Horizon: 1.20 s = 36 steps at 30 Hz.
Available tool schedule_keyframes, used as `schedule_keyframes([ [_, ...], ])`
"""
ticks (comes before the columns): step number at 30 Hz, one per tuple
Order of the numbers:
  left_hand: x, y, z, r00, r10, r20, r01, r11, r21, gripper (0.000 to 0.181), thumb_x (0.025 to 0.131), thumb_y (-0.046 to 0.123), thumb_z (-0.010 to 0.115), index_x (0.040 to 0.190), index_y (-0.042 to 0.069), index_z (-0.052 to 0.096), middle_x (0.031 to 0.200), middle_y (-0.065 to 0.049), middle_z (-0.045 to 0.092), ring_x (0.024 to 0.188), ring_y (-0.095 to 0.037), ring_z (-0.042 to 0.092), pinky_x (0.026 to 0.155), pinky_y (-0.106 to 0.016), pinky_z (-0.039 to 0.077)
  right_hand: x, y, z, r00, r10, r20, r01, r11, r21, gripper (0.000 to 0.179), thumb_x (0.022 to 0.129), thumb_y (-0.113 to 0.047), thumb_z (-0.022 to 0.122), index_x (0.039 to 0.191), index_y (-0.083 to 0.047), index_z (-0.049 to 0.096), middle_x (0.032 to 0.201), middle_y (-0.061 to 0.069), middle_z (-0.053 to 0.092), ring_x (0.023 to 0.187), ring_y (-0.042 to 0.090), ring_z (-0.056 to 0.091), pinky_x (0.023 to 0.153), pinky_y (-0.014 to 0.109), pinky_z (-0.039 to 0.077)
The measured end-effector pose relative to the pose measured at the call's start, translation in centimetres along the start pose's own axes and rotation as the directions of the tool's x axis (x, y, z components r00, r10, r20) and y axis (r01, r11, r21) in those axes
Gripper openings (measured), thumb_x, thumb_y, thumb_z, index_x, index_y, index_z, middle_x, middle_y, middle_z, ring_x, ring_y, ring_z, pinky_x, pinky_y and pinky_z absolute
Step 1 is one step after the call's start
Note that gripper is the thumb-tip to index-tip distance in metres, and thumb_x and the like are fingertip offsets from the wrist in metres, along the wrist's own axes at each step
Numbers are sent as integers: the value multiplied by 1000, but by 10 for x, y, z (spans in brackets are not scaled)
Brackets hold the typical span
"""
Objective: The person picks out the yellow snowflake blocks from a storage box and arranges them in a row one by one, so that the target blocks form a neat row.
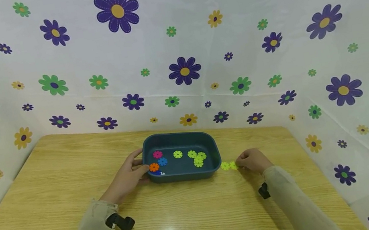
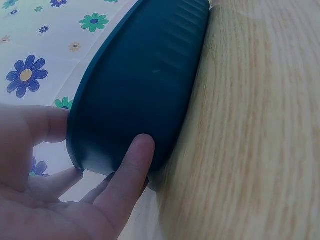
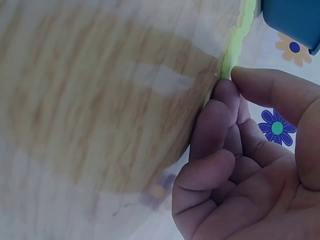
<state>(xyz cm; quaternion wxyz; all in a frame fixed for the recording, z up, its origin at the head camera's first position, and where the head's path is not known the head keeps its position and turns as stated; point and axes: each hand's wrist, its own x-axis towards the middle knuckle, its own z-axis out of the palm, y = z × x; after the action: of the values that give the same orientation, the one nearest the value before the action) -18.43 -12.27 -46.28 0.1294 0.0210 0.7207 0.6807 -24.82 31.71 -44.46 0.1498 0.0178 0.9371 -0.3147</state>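
A dark blue plastic tub [image 1: 180,178] stands on the wooden table. My left hand [image 1: 127,178] holds its left end, the thumb at the rim and the fingers against the outer wall, as the left wrist view shows on the tub [image 2: 135,85]. Inside lie several yellow-green notched discs [image 1: 192,154], a pink disc [image 1: 157,154], a blue disc [image 1: 162,161] and an orange disc [image 1: 154,167]. Just right of the tub, my right hand [image 1: 254,161] pinches a short row of yellow-green notched discs [image 1: 225,166] between thumb and fingertip; the row [image 3: 239,37] appears edge-on in the right wrist view.
A white flower-print sheet [image 1: 151,47] hangs behind the table [image 1: 69,171] and along both sides. Each wrist wears a black strap [image 1: 120,222]. Something dark blue and white [image 1: 158,173] lies in the tub's near left corner.
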Motion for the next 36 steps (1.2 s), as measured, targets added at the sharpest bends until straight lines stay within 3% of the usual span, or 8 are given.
schedule_keyframes([
  [13,-3,1,1,1000,-2,-7,2,1000,9,67,108,13,52,166,15,18,153,-31,38,125,-43,59,96,-49,59,-6,-9,3,1000,-28,-10,28,1000,-12,13,94,-15,71,87,-4,76,94,5,72,77,18,57,66,28,46],
  [21,-4,5,1,1000,3,2,-3,1000,-7,68,108,13,52,166,15,17,154,-32,36,124,-43,59,96,-50,59,-12,-19,0,999,-17,-45,16,1000,-25,24,101,-25,64,102,-2,72,102,10,71,84,22,58,69,30,48],
  [24,-2,3,1,1000,4,3,-4,1000,-3,68,108,13,52,166,15,17,153,-32,37,124,-43,60,96,-49,59,-12,-27,-1,996,-27,-81,27,1000,-6,25,101,-29,64,106,-5,69,104,10,69,86,22,60,70,30,51],
  [32,-2,2,2,1000,-8,-5,8,1000,-1,67,108,13,53,166,17,19,154,-30,37,126,-43,58,97,-49,59,-6,-68,11,980,-156,-122,165,984,69,21,100,-27,67,109,-8,69,103,11,70,92,31,67,73,33,58],
  [36,-4,4,3,1000,-5,-7,5,1000,3,68,108,13,53,166,15,16,154,-31,36,129,-45,56,97,-50,58,-5,-86,22,969,-192,-158,198,980,24,19,99,-25,70,109,-9,70,102,7,70,92,26,65,78,35,59],
])
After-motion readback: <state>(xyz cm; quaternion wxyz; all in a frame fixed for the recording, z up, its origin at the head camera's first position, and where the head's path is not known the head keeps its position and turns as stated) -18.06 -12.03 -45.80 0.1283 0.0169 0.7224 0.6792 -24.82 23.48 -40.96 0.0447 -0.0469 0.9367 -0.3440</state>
